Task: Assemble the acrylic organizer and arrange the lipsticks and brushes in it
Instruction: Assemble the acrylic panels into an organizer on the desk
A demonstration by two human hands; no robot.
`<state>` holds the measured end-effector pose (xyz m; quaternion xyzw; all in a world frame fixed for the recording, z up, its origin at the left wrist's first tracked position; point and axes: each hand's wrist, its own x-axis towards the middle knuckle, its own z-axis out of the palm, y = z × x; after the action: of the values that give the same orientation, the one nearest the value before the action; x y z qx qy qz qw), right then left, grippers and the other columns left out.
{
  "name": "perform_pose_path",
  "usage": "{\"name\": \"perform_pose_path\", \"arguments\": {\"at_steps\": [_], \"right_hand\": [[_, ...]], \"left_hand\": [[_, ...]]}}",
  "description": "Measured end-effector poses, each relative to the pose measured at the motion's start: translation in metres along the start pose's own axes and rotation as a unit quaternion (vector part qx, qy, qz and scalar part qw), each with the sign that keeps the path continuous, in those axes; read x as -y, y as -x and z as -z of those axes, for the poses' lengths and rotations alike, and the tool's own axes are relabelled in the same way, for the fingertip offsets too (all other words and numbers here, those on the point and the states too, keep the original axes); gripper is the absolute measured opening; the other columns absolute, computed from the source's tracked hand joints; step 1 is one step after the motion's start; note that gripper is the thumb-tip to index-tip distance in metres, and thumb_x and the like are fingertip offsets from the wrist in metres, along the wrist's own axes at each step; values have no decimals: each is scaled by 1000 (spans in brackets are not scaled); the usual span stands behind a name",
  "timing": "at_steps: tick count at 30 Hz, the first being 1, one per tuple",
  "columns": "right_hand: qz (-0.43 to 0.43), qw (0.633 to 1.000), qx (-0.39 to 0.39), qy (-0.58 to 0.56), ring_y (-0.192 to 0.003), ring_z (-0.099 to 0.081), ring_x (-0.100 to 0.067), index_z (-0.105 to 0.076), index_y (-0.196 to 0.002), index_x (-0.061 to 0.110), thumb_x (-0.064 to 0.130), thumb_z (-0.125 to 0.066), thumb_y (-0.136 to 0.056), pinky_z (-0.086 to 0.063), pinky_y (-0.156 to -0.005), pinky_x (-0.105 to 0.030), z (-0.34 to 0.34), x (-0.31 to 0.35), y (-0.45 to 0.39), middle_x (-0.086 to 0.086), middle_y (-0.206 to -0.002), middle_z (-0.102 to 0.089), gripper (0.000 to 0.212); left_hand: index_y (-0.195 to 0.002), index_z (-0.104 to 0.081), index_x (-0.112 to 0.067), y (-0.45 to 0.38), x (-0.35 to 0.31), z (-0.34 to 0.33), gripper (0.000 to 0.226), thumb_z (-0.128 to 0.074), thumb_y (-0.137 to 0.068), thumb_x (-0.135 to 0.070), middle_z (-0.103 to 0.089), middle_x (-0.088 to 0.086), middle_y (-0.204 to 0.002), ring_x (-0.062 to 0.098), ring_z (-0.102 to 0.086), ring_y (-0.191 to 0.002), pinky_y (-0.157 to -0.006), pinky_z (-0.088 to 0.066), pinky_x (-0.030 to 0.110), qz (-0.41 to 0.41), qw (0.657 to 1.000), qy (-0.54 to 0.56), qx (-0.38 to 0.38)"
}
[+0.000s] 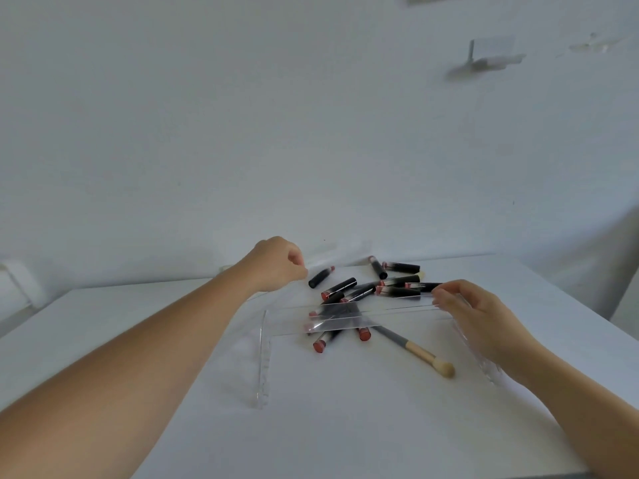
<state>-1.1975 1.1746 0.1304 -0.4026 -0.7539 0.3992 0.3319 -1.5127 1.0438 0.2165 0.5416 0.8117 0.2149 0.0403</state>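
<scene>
The clear acrylic organizer frame (264, 357) lies on the white table, with side walls left and right and a long wall across the back. My right hand (480, 319) pinches the right end of a clear acrylic strip (397, 304) along that back wall. Farther back, my left hand (280, 264) has curled fingers that pinch the edge of a faint clear acrylic panel (339, 257). Several black lipsticks with red ends (345, 292) lie piled between my hands, some under the strip. A makeup brush (415, 350) with a grey handle and pale bristles lies inside the frame.
The white table (345, 426) stands against a white wall, its right edge near my right forearm. More lipsticks (401, 267) lie at the back of the table close to the wall.
</scene>
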Motion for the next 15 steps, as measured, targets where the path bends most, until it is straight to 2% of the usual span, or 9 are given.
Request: {"name": "perform_pose_path", "arguments": {"at_steps": [4, 5, 7, 9, 12, 15], "right_hand": [[1, 999, 6, -41, -70, -61, 7, -66, -88, 52, 51, -57, -94, -42, -70, -26, -4, 1, -5, 28, -89, -71, 11], [3, 999, 8, -47, -68, -61, 8, -67, -87, 50, 49, -58, -95, -42, -70, -27, -4, 2, -7, 25, -88, -72, 13], [-1, 998, 10, -61, -77, -67, 5, -71, -86, 44, 46, -56, -98, -45, -73, -27, -6, 4, -12, 17, -88, -75, 19], [-21, 994, 8, -104, -88, -71, -5, -74, -89, 36, 45, -50, -101, -47, -77, -28, -6, 7, -14, 10, -90, -77, 28], [-37, 988, 13, -150, -82, -71, -3, -78, -97, 31, 58, -32, -103, -44, -78, -28, -1, 6, -10, 7, -93, -79, 54], [-38, 978, 48, -198, -95, -69, -18, -78, -106, 22, 65, -15, -102, -44, -90, -36, 5, 4, -10, -3, -106, -77, 76]], "left_hand": [[-73, -63, -30, 24, -16, 8, 16, -69, -87, -32, -65, -11, -102, 11, -63, -87, -73, -51, 28, -79, 992, 64, -69], [-74, -63, -30, 34, -21, 7, 15, -69, -87, -34, -67, -13, -103, 7, -63, -88, -75, -51, 25, -102, 988, 94, -73], [-76, -63, -30, 55, -31, 0, 13, -69, -87, -33, -68, -19, -106, 0, -62, -93, -76, -46, 11, -163, 977, 126, -65], [-79, -63, -30, 73, -37, -11, 13, -69, -90, -30, -67, -23, -113, -4, -60, -107, -85, -41, 7, -210, 971, 104, -41], [-80, -62, -33, 89, -39, -30, 14, -67, -93, -33, -62, -27, -126, -7, -50, -123, -98, -39, 16, -242, 969, 42, -27], [-79, -62, -32, 97, -38, -40, 15, -69, -93, -31, -62, -26, -127, -9, -49, -122, -97, -42, 18, -251, 965, 49, -59]]}}
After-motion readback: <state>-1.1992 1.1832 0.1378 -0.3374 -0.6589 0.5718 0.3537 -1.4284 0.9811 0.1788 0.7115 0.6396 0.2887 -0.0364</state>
